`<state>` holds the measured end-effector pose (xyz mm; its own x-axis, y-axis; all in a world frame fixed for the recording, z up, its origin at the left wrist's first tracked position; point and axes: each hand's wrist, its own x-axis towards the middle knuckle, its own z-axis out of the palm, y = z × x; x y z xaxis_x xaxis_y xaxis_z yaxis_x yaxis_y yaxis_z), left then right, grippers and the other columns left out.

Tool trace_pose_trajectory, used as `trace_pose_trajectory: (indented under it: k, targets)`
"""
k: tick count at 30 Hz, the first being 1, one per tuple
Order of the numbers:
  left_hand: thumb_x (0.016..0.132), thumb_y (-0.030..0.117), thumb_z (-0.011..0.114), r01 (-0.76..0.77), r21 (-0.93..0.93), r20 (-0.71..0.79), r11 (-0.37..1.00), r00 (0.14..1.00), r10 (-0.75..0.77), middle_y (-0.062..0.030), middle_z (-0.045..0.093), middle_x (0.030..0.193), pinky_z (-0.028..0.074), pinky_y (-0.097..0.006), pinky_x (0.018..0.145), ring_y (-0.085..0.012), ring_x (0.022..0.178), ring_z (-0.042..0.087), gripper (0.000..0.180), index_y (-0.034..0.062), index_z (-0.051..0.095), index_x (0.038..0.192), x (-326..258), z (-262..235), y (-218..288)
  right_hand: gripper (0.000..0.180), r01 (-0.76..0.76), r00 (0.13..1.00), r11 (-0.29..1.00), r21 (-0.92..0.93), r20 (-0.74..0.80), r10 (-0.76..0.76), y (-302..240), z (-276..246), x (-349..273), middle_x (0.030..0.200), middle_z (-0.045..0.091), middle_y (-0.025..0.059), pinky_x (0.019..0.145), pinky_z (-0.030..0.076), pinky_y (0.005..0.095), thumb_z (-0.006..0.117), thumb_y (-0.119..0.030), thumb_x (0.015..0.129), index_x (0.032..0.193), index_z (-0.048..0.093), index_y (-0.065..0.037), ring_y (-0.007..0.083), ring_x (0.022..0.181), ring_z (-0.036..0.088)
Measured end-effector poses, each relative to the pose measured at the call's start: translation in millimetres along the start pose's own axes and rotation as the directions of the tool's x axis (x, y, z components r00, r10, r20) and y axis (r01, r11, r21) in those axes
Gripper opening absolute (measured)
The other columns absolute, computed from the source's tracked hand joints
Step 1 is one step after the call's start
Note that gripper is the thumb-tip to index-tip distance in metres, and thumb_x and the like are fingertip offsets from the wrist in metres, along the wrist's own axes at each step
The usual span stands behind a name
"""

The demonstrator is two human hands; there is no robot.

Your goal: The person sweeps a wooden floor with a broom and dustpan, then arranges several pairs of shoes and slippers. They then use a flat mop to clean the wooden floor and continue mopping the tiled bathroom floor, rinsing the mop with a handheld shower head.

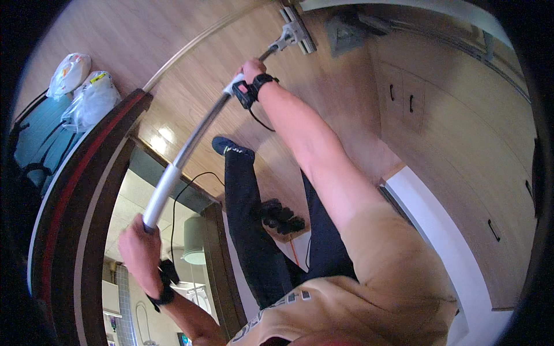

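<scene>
A long silver mop pole (pixel 190 144) runs from the lower left up to a flat grey mop head (pixel 297 29) on the wooden floor near a cabinet base. My left hand (pixel 140 251) grips the pole's white lower end. My right hand (pixel 249 74) holds the pole higher up, close to the head. Both wrists carry black bands. My dark trouser leg and a dark sock foot (pixel 231 148) stand on the floor under the pole.
Wooden cabinets (pixel 461 132) with dark handles line the right side. A dark door frame (pixel 86 190) curves at the left, with two white plastic bags (pixel 81 86) beyond it. A black cable (pixel 190 184) and a black object (pixel 281 216) lie on the floor.
</scene>
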<state>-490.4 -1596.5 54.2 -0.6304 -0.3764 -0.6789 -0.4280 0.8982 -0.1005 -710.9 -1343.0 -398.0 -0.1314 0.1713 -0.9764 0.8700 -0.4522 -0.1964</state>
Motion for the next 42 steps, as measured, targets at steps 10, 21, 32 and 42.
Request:
trace_pose_trajectory:
  k: [10,21,32,42]
  targets:
    - [0.079,0.009,0.075,0.245,-0.144,0.158,0.959,0.962,-0.223,-0.0224,0.061,0.068,0.049,-0.051,0.061,-0.0441,0.066,0.061,0.021,0.0019,0.055,0.08,-47.3,-36.2,-4.5,0.024,0.081,0.994,0.991,-0.106,0.076,-0.074,2.6,64.3,-55.3,0.066,0.063,0.0233,0.049,0.052,0.0517,0.046,-0.015,0.094,0.077,0.056,0.0,0.0387,0.056,0.064]
    - [0.082,0.013,0.073,0.155,-0.151,0.073,0.976,0.987,-0.146,-0.023,0.066,0.076,0.054,-0.049,0.068,-0.0427,0.073,0.066,0.014,0.0036,0.065,0.088,5.8,1.5,-30.0,0.029,0.101,0.982,0.965,-0.244,0.178,-0.058,-18.0,72.5,-14.4,0.069,0.06,0.0195,0.052,0.054,0.0503,0.039,-0.021,0.092,0.074,0.051,-0.001,0.0371,0.057,0.061]
    - [0.081,0.012,0.07,0.537,-0.114,0.346,0.836,0.81,-0.473,-0.0254,0.064,0.07,0.049,-0.053,0.064,-0.047,0.069,0.063,0.018,-0.0021,0.061,0.087,-170.2,39.0,-163.4,0.053,-0.051,0.999,0.878,-0.476,-0.015,0.05,299.3,144.6,-147.8,0.057,0.06,0.0161,0.046,0.051,0.0452,0.042,-0.042,0.101,0.068,0.055,-0.003,0.0296,0.05,0.063]
    - [0.078,0.012,0.074,0.704,-0.152,0.354,0.694,0.694,-0.627,-0.0274,0.067,0.079,0.052,-0.052,0.07,-0.0446,0.076,0.065,0.023,-0.0016,0.069,0.097,-276.2,43.7,-135.3,0.052,-0.18,0.947,0.868,-0.463,0.157,0.281,364.3,96.4,-210.0,0.06,0.059,0.0173,0.044,0.049,0.0457,0.043,-0.045,0.101,0.075,0.051,0.0,0.0312,0.048,0.06]
